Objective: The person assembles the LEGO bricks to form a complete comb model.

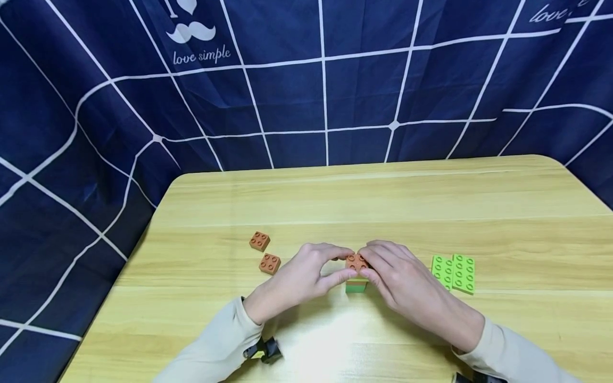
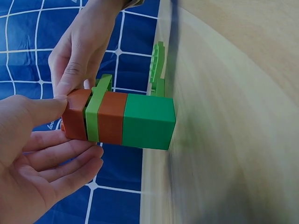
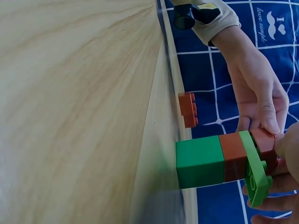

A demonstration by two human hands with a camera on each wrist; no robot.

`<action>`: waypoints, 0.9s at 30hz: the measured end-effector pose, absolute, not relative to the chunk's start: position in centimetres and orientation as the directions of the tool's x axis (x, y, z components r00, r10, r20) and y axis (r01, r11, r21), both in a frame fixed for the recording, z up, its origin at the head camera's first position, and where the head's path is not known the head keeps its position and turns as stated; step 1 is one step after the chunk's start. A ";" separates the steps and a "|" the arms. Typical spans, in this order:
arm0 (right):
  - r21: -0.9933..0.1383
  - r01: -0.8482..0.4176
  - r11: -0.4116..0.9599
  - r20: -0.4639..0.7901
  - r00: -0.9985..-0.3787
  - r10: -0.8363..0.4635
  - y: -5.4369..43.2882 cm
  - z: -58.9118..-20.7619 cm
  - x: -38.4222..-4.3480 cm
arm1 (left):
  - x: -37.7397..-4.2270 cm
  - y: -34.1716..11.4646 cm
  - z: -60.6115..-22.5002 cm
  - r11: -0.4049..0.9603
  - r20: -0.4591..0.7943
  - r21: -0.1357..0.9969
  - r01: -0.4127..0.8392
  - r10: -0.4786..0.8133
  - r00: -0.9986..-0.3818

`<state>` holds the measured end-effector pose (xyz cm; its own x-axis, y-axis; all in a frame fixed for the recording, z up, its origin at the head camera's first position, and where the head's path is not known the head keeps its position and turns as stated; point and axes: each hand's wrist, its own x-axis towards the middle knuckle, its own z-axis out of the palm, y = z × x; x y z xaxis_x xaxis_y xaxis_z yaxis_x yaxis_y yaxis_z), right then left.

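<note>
A small stack of toy building bricks stands upright on the table between the two hands. Its base is a green block (image 2: 148, 122), then a reddish-brown brick (image 2: 111, 117), then a thin lime-green plate (image 3: 254, 170) that juts out past the stack on the right-hand side. Topmost is another reddish-brown brick (image 1: 356, 261), sitting slightly askew, with a narrow dark gap under it in the left wrist view. The left hand (image 1: 301, 274) pinches this top brick between thumb and index finger. From the other side, the right hand (image 1: 407, 279) grips the same brick, its fingertips partly hidden.
Two loose reddish-brown bricks (image 1: 270, 264) lie left of the left hand. Beyond the right hand, two lime-green studded plates (image 1: 463, 274) lie side by side on the wooden table (image 1: 335, 202). A dark blue curtain (image 1: 287, 101) with white lines hangs behind the table and along its left.
</note>
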<state>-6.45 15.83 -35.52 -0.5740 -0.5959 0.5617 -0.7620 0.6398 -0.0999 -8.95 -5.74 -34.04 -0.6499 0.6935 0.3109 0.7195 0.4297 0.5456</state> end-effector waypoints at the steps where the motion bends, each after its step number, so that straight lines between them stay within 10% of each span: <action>1: -0.102 -0.764 0.638 0.563 -0.573 -0.596 15.8 -35.5 -6.5 | -9.0 -5.7 -34.0 0.427 0.313 0.547 0.720 0.693 -0.649; 27: -0.109 -0.757 0.644 0.574 -0.577 -0.581 15.8 -35.7 -6.3 | -9.2 -5.8 -34.1 0.418 0.321 0.547 0.725 0.695 -0.643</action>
<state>-6.33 15.83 -35.70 -0.5772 -0.5812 0.5736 -0.7571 0.6441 -0.1092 -9.21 -5.76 -34.13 -0.6432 0.6951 0.3213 0.7251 0.4181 0.5471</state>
